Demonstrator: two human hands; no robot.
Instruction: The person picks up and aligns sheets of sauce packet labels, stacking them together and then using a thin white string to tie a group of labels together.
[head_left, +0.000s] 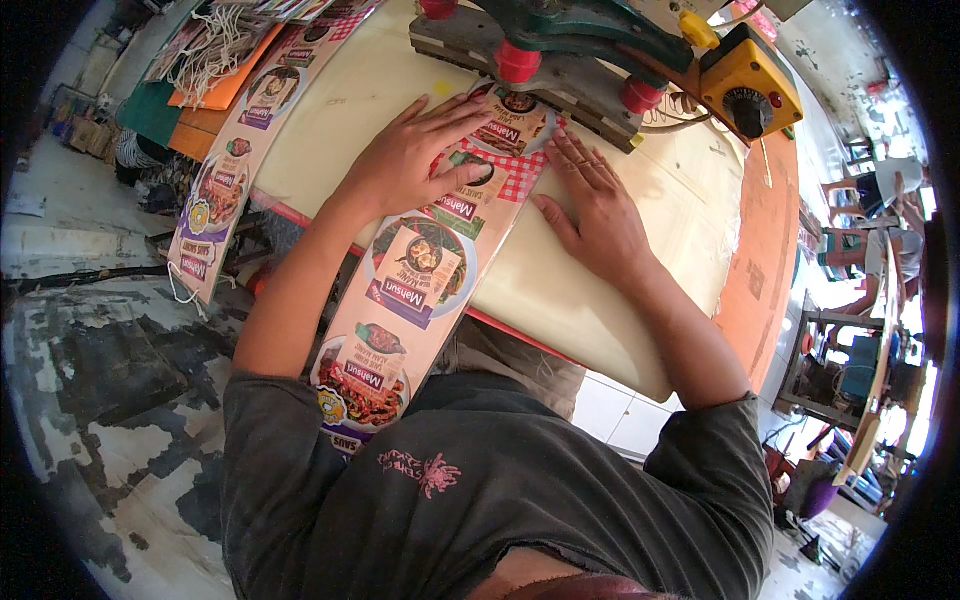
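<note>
A long printed strip (415, 270) with food pictures runs from my chest up across the cream work surface (610, 300). Its far end lies under the dark bar of a green press machine (590, 40). My left hand (415, 155) rests flat on the strip's left edge near the bar, fingers stretched. On the other side my right hand (590, 190) lies flat, its fingertips at the strip's right edge, thumb apart. Neither hand grips anything. What the far end meets under the bar is hidden.
A similar strip with white strings (225, 205) hangs over the left edge of the table. Behind it sits a pile of cards and white cords (215, 50). A yellow control box with a black dial (750, 85) stands at the far right. Other people (880, 215) are in the right background.
</note>
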